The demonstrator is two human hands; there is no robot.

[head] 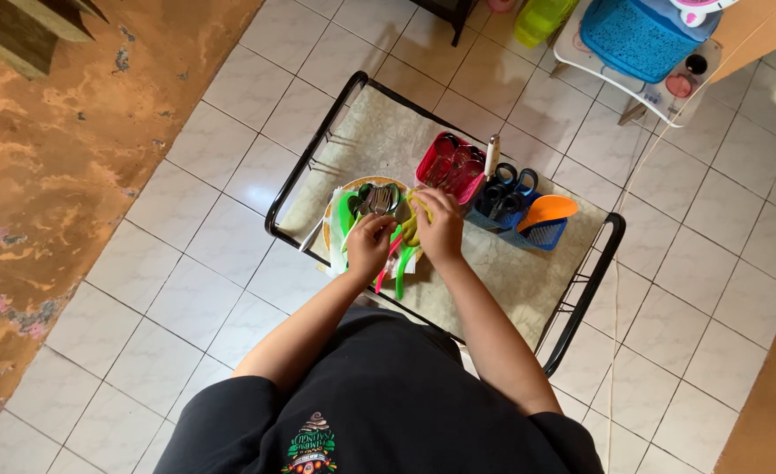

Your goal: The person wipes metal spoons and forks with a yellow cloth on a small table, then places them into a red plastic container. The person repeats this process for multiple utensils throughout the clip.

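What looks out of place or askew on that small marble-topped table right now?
Nothing is spilled or broken. The loose pile of green, yellow and pink plastic utensils under both hands spills toward the marble-topped table edge, some handles sticking out past it.

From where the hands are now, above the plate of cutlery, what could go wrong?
1. The plate sits near the table edge, with green utensils sticking out over it; a nudge from the left hand might tip some off.
2. The right hand grips a yellow utensil close to the red basket; a wide movement could knock it or the blue basket of scissors.
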